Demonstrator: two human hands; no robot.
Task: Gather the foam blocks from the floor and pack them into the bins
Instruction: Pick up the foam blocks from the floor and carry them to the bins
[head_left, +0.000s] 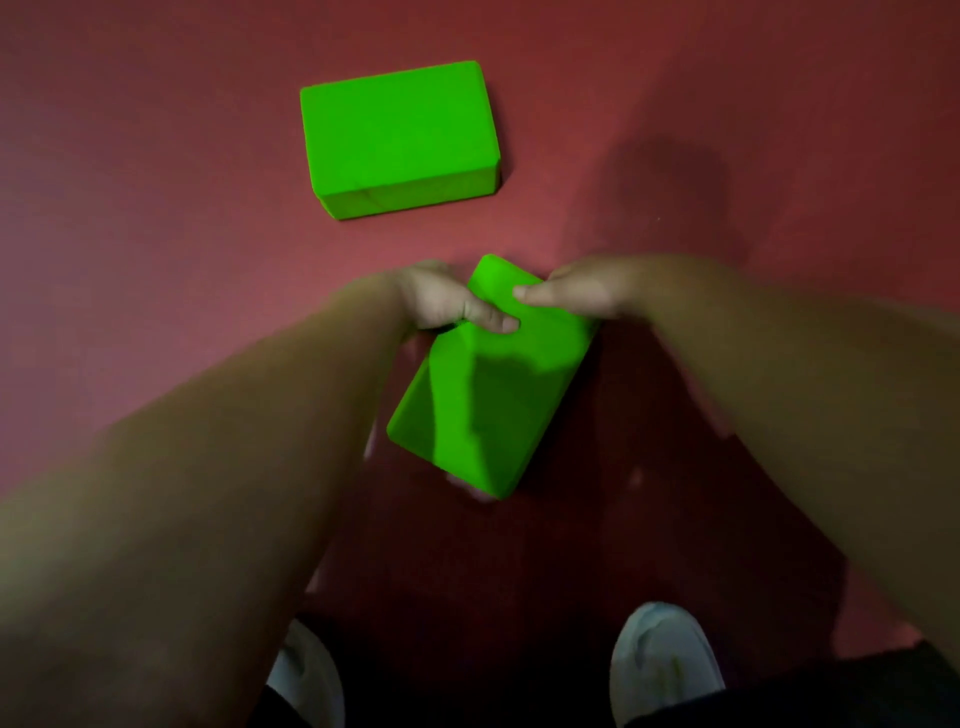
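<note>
Left hand (447, 299), right hand (571, 291) grip block (493, 395); fingers hidden.

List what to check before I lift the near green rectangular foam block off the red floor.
1. Left hand grips near green rectangular foam block, thumb on top: ok.
2. Right hand grips the same block's far end: ok.
3. Block's underside off the red floor: cannot tell.
4. Far green rectangular foam block lies apart, untouched: ok.
5. White shoes apart from the gripped block: ok.
6. Bin in view: not ok.
</note>
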